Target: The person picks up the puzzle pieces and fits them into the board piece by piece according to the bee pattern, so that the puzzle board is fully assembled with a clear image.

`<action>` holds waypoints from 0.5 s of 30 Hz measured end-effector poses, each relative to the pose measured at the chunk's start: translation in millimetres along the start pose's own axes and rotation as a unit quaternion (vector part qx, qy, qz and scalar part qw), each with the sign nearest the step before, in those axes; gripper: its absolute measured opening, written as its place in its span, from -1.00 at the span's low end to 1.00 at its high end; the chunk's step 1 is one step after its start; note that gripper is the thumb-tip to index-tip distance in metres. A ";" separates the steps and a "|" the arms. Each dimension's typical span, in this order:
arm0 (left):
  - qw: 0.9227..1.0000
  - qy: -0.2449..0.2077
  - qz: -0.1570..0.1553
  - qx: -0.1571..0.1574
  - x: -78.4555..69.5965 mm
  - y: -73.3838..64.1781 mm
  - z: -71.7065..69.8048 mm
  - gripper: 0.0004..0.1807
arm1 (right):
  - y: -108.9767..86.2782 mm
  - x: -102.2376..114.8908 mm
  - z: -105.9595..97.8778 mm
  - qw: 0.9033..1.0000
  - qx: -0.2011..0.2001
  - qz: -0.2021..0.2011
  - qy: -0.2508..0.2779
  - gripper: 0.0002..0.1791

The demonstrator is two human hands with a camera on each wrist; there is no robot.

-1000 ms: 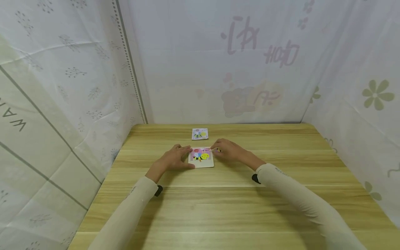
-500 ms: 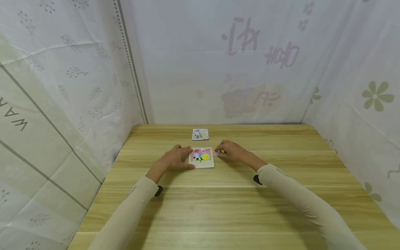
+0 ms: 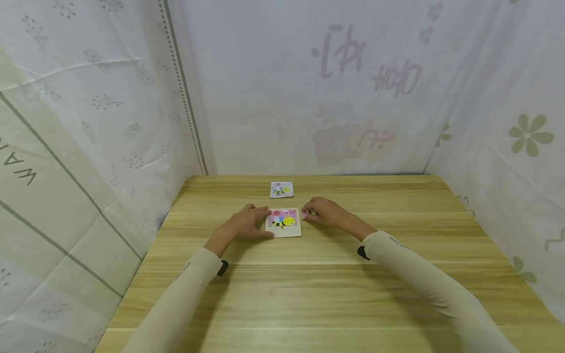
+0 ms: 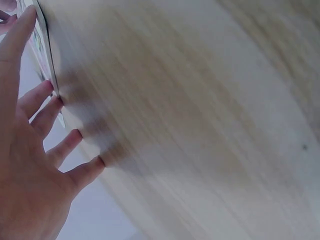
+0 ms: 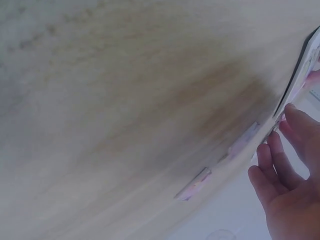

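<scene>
A square jigsaw board with a cartoon bee picture lies flat on the table; its lower strip is bare and pale. My left hand rests at the board's left side, thumb at the near corner and fingers spread at the far one, as the left wrist view also shows. Just past the right edge, my right hand pinches a small pinkish-purple puzzle piece between thumb and fingertips. The fingers hide most of that piece. Two loose puzzle pieces lie on the table near this hand in the right wrist view.
Behind the board, a small card with the same bee picture lies on the wooden table. Printed white cloth hangs along the back and both sides of the table.
My right hand has drawn back a little to the right from the board's upper right edge, and the pinkish-purple piece now shows at its fingertips. My left hand and the board stay put.
</scene>
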State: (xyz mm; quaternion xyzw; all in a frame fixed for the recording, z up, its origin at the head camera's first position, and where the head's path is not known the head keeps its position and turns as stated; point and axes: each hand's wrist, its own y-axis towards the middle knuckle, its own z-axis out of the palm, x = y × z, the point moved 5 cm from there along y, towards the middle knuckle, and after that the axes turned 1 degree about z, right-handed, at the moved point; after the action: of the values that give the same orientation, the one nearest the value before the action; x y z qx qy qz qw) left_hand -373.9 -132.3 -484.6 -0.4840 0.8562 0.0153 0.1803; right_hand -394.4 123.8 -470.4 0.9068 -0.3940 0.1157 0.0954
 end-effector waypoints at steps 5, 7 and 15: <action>1.000 0.000 -0.004 0.014 1.2 -0.6 -1.1 0.06 | 3.3 7.4 -3.2 1.000 -0.012 -0.003 0.011 -0.71; 1.000 0.001 -0.005 0.019 1.4 -0.6 -1.3 0.07 | 5.5 10.9 -3.9 1.000 -0.015 -0.003 0.017 -0.72; 1.000 0.006 0.000 0.028 1.0 0.1 -2.5 0.05 | 16.1 28.0 -0.7 1.000 -0.010 -0.014 0.023 -0.75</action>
State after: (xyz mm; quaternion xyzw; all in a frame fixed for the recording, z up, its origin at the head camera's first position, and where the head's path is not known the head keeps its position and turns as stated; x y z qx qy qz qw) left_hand -375.1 -133.6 -482.6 -0.4791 0.8572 -0.0117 0.1884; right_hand -387.9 93.8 -460.4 0.9083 -0.3800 0.1316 0.1151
